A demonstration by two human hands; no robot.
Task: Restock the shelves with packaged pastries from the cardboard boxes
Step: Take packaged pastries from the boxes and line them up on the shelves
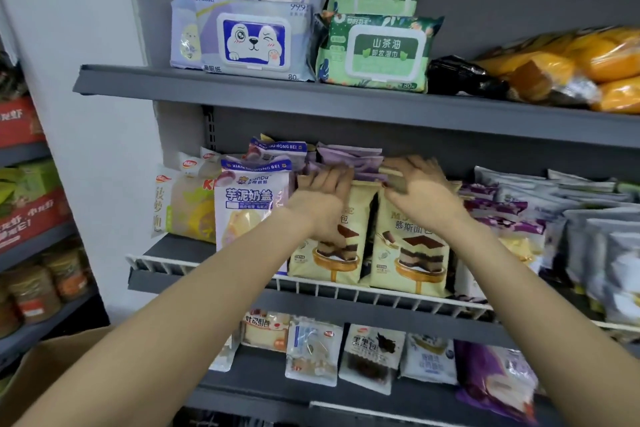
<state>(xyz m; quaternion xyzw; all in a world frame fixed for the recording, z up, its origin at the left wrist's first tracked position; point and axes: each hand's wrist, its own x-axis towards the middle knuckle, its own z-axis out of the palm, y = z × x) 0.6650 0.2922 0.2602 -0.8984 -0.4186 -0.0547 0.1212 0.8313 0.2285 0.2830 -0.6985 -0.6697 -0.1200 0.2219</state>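
Observation:
Two cream mousse-cake pastry packs stand upright at the front of the middle shelf (242,288), the left pack (349,253) and the right pack (412,253). Behind them lies a stack of purple packs (349,156). My left hand (322,191) rests with straight fingers on the top of the left cream pack, against the purple stack. My right hand (415,184) curls its fingers over the top edge of the right cream pack. A white-and-purple taro pack (249,208) stands to the left of my hands.
Wet-wipe packs (249,42) and orange buns (588,66) fill the upper shelf. More pastry packs (374,357) lie on the lower shelf, and grey and purple packs (554,218) crowd the right. A white wire rail (381,295) fronts the middle shelf. A cardboard box flap (62,357) shows bottom left.

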